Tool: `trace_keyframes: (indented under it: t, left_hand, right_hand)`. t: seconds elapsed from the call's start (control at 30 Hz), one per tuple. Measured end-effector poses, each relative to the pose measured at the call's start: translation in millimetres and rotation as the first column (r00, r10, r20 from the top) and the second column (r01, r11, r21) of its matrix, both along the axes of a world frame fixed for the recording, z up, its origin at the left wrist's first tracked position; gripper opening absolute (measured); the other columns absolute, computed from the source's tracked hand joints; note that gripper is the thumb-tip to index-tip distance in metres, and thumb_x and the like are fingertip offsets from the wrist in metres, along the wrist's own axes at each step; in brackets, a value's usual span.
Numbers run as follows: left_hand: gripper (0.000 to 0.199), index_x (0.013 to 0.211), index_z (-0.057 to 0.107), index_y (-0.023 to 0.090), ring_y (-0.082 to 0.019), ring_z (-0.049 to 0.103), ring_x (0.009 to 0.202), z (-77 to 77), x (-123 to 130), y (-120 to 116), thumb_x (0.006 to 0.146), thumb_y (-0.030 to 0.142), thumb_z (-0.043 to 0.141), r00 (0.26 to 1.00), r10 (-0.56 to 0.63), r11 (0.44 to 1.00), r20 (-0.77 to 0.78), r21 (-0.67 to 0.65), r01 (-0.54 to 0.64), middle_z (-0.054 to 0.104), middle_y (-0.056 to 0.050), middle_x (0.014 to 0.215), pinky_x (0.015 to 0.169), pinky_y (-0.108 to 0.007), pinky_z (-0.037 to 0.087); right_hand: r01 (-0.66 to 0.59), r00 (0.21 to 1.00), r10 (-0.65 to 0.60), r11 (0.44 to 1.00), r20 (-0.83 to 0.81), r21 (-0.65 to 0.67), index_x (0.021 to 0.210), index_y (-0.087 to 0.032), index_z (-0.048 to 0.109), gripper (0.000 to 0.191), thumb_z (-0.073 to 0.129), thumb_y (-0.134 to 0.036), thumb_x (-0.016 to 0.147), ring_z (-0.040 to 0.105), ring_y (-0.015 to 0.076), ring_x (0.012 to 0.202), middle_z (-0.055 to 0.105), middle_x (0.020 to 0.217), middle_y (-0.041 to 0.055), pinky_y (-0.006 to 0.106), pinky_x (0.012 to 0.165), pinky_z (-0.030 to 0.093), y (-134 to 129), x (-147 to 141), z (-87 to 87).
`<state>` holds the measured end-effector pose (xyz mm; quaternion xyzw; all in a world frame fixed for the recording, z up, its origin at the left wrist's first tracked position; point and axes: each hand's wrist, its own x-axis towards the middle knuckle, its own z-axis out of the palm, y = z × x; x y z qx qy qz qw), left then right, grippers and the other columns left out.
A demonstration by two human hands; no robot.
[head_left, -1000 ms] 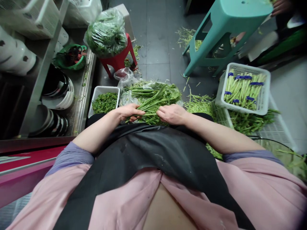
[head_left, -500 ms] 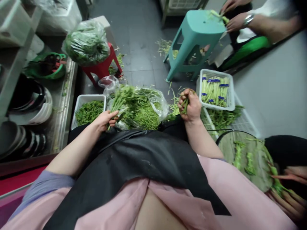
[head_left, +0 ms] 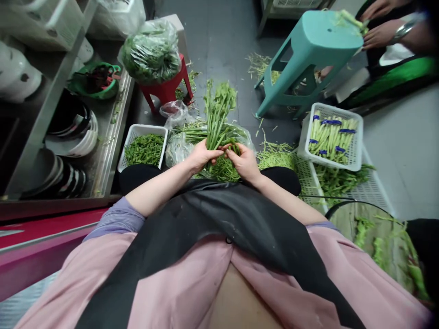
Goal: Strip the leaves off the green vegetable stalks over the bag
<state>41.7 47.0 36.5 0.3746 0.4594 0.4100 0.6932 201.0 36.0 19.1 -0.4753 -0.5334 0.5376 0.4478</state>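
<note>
My left hand (head_left: pixel 203 156) is closed around the lower stems of a bunch of leafy green vegetable stems (head_left: pixel 218 112), which points away from me with its leaves at the far end. Close on its right, my right hand (head_left: pixel 244 162) is closed with the fingertips meeting the left hand's at the side of the bunch. Some green stems show between the right fingers, partly hidden by them. Beneath both hands lies an open clear plastic bag (head_left: pixel 176 151) with more loose greens (head_left: pixel 195 131) in it.
A white basket of cut greens (head_left: pixel 144 148) stands left. To the right are a white basket of tied stalks (head_left: pixel 334 137) and a heap of trimmings (head_left: pixel 276 156). Farther off are a red stool (head_left: pixel 164 89) bearing bagged greens and a teal stool (head_left: pixel 331 34) beside another person's hands (head_left: pixel 382 34).
My right hand has come in from the right to meet my left. The left hand has moved right, and its bunch now stands more upright. The whole view has shifted.
</note>
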Motion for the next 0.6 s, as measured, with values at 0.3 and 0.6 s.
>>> trace_keyframes:
  t: [0.3,0.6]
  left_hand:
    - [0.036,0.085,0.049,0.016,-0.005,0.045,0.042,-7.3,4.1,-3.6,0.063,0.015,0.078,0.988,-0.003,0.999,-0.152,0.052,0.011,0.055,0.006,0.063,0.043,-0.020,0.036]
    - [0.032,0.080,0.048,0.018,-0.006,0.042,0.034,-35.8,-3.8,2.5,0.066,0.010,0.077,0.889,-0.110,0.991,-0.445,0.024,0.135,0.049,0.009,0.049,0.037,-0.019,0.028]
  right_hand:
    - [0.041,0.983,-0.051,0.997,0.175,0.063,0.092,-0.019,0.062,0.026,0.058,-0.043,0.082,0.060,0.0172,0.078,0.066,0.083,0.0037,0.033,0.079,0.049,-6.2,-1.9,-13.1]
    - [0.288,0.936,-0.333,0.911,0.114,0.295,0.093,-0.024,0.056,0.027,0.045,-0.048,0.092,0.058,0.0162,0.070,0.058,0.078,0.0038,0.034,0.066,0.052,7.2,24.5,5.2]
